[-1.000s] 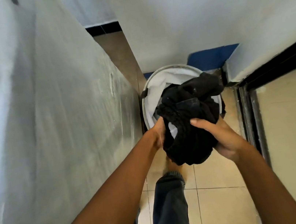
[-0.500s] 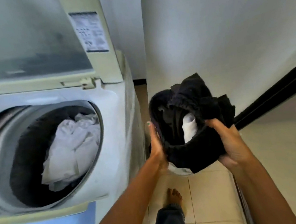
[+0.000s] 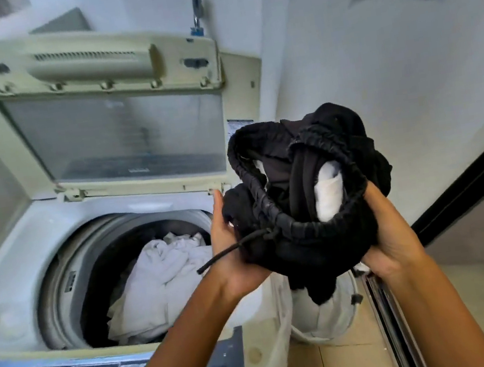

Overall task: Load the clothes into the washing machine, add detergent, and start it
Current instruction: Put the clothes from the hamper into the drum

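The bundle of black clothes (image 3: 309, 201) was held up in the air just to the right of the washing machine (image 3: 7, 281), level with the drum's rim and not yet over the opening. A white piece (image 3: 328, 191) was tucked inside it, and a black drawstring (image 3: 229, 252) hung loose toward the drum. The left hand (image 3: 228, 248) cupped the bundle from the side nearest the machine, fingers together and pressed flat on the cloth; the right hand (image 3: 389, 233) clamped it from the far side, fingers curled into the fabric. Inside the drum lay white laundry (image 3: 160, 277). The lid (image 3: 111, 115) stood open behind the drum. Below the bundle, beside the machine, a white hamper (image 3: 327, 318) sat on the floor.

The likely trouble: the grip was only a squeeze from two sides, so the white piece or a trailing leg could slip out and drop beside the machine; the cord might catch on the rim; black in with white might bleed dye
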A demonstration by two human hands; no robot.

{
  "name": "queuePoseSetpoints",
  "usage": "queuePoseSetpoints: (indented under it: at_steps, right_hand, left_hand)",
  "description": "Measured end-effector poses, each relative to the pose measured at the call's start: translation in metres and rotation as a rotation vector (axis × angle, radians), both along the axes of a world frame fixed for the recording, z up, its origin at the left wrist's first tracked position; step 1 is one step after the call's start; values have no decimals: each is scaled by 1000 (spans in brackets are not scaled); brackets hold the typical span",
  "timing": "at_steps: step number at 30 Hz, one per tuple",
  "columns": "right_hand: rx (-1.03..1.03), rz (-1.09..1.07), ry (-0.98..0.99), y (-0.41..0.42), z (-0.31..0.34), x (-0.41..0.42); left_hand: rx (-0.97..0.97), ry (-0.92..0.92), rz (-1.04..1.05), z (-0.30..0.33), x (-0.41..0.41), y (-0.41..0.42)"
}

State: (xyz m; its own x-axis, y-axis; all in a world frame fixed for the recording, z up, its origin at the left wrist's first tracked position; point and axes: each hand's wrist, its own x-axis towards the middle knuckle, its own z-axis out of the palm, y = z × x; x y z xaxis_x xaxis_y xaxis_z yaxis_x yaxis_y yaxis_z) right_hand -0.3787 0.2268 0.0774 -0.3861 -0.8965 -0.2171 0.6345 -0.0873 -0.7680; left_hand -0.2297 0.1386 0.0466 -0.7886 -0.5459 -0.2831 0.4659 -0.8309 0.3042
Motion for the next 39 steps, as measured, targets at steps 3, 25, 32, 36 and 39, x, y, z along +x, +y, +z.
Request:
queuePoseSetpoints:
  at_steps: [3,25,32,36,39]
  right_hand:
    - [-49,65,87,-10,22,21]
    - [-370,565,265,-114,158,149]
    - [-247,429,233,-146,134,162]
    - [-185,274,182,-152,97,175]
    - [-92,285,138,-148,63,178]
  left_hand:
    - [-162,59,-2,27,35,-7]
    - [-1143,-148,521,202,164,-95]
    - [-1234,-412,673,169,190,-121]
    - [-1034,-582,636,134,200,-126]
    - [-785,-679,463,105,211,-125]
